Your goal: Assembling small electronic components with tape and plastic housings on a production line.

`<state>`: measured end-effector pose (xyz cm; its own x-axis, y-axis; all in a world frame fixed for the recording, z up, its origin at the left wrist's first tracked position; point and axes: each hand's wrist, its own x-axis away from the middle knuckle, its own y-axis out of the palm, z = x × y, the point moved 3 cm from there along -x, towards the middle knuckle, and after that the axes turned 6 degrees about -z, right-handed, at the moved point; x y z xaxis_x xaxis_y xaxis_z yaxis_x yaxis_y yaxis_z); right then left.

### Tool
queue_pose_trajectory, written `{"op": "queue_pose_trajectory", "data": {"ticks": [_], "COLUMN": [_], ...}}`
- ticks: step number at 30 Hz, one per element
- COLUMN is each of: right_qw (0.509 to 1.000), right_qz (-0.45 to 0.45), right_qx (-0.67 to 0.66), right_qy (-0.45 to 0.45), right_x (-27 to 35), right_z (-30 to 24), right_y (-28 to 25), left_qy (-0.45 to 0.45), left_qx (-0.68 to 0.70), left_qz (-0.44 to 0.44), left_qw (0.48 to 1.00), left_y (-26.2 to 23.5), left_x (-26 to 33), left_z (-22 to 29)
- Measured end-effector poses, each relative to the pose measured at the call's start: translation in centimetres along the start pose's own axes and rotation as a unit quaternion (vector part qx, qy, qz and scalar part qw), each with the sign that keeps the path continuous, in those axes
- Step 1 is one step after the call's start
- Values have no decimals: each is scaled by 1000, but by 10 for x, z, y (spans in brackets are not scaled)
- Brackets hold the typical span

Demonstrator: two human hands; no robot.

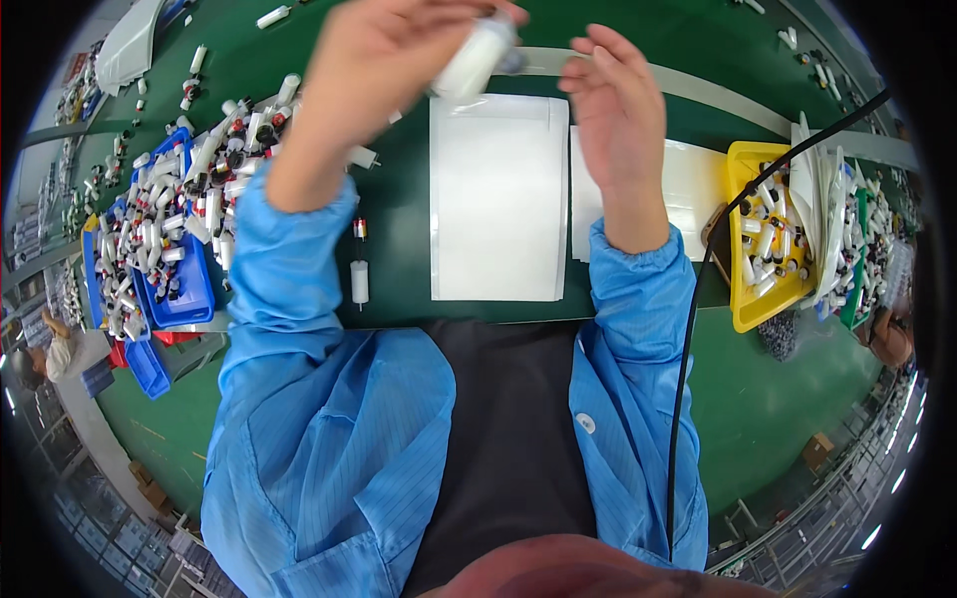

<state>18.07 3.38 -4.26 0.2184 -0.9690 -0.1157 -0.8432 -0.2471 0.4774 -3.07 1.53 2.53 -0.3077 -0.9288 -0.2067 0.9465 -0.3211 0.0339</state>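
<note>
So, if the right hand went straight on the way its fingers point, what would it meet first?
Probably nothing: beyond the right hand, the way looks free over the green tabletop, with the left hand and its white cylinder to the left. Depth is unclear.

On a factory floor [768, 399], a green workbench [391, 259] is stretching beneath a person's fingers [620, 50], blue trays [186, 307] are brimming with small white cylindrical parts [164, 224] to their left, and a yellow tray [739, 299] is holding more to their right.
</note>
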Motion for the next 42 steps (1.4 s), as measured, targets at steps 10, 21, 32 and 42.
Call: {"op": "queue_pose_trajectory", "data": {"ticks": [10,21,32,42], "right_qw": [706,626,637,682], "right_qz": [-241,-235,-207,-212], "right_qx": [648,731,733,686], "right_qy": [-156,-139,-120,-139], "right_x": [42,50,50,45], "right_z": [54,54,62,59], "right_y": [87,97,93,86], "left_qy": [-175,-189,-241,-153], "left_qx": [-672,-634,-649,-357], "left_qz": [134,26,12,160], "left_qw": [706,750,721,907], "left_y": [-330,-337,-332,-301], "left_x": [66,15,17,8], "left_z": [19,-69,-68,-10]}}
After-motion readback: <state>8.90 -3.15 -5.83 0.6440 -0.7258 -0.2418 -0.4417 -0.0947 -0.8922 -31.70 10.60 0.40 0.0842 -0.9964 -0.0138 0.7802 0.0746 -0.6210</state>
